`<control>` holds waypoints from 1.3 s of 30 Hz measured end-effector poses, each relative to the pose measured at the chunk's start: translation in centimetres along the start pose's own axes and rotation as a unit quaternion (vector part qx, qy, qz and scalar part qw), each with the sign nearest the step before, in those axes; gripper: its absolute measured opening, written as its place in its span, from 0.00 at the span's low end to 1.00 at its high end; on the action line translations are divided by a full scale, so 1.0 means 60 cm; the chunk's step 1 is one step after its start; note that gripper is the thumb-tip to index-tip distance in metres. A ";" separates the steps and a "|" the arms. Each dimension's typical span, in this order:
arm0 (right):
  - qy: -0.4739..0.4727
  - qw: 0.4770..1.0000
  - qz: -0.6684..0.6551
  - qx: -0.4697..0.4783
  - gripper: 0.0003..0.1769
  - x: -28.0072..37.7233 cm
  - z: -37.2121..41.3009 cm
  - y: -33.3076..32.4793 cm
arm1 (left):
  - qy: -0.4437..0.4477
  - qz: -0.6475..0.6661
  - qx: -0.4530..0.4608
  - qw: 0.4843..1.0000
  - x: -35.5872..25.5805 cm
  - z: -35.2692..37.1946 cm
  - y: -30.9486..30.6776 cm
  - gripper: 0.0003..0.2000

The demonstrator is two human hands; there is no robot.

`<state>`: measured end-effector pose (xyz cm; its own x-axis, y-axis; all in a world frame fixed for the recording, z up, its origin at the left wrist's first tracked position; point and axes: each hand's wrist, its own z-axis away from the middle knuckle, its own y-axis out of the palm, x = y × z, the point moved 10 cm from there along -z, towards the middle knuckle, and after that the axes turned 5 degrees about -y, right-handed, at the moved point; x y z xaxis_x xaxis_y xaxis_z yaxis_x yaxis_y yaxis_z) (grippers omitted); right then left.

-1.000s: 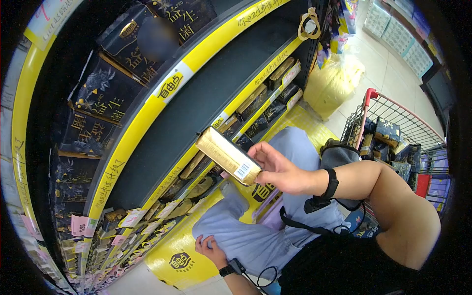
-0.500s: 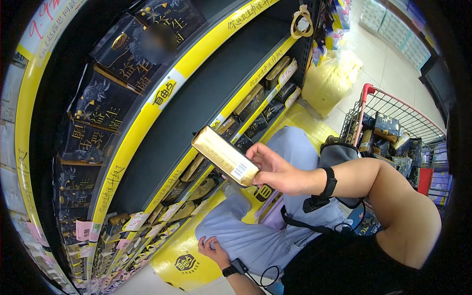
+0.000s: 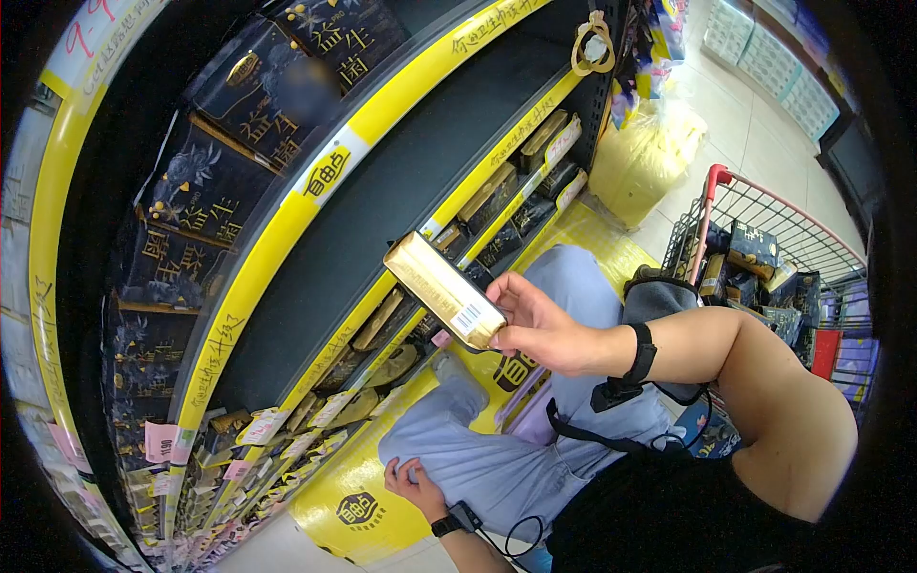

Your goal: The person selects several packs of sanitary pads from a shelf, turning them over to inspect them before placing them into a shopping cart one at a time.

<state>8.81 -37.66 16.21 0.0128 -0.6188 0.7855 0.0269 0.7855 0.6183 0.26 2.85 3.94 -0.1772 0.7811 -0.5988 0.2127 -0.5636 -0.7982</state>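
My right hand point(image 3: 544, 325) is closed on one end of a pack of sanitary pads point(image 3: 439, 286), thumb on one side and fingers on the other. The pack is black with a gold side and a barcode facing me. It is held in the air in front of the shelves, slanting up to the left. My left hand point(image 3: 413, 485) rests on my bent leg in light blue trousers point(image 3: 478, 458), fingers spread and holding nothing.
A yellow-edged shelf rack point(image 3: 315, 181) curves along the left, with black packs point(image 3: 196, 186) stacked on it. More packs point(image 3: 487, 201) lie on lower shelves. A shopping cart point(image 3: 783, 205) at right holds several packs. A yellow plastic-wrapped bundle point(image 3: 645, 158) stands near the rack's end.
The pack in my right hand has shifted slightly right and up and tipped a little. My left hand stays on my leg.
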 end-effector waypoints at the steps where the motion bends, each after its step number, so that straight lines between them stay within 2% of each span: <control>1: 0.001 1.000 0.001 0.000 0.22 -0.001 0.000 0.000 | -0.003 0.005 -0.001 1.000 -0.002 0.000 0.000 0.03; 26: -0.009 1.000 -0.024 0.013 0.23 -0.004 0.000 0.001 | -0.042 0.019 0.017 0.999 0.003 -0.001 0.001 0.05; 35: -0.020 1.000 -0.016 0.013 0.22 -0.002 -0.002 -0.002 | 0.008 0.009 -0.006 1.000 -0.004 -0.001 -0.001 0.05; 39: -0.007 1.000 -0.001 0.002 0.22 -0.001 -0.001 -0.004 | -0.002 0.008 0.005 1.000 -0.009 -0.001 -0.002 0.05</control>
<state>8.85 -37.79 16.02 -0.0012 -0.6198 0.7847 0.0231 0.7845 0.6197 0.37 2.51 4.33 -0.1784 0.7706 -0.6119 0.2067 -0.5786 -0.7890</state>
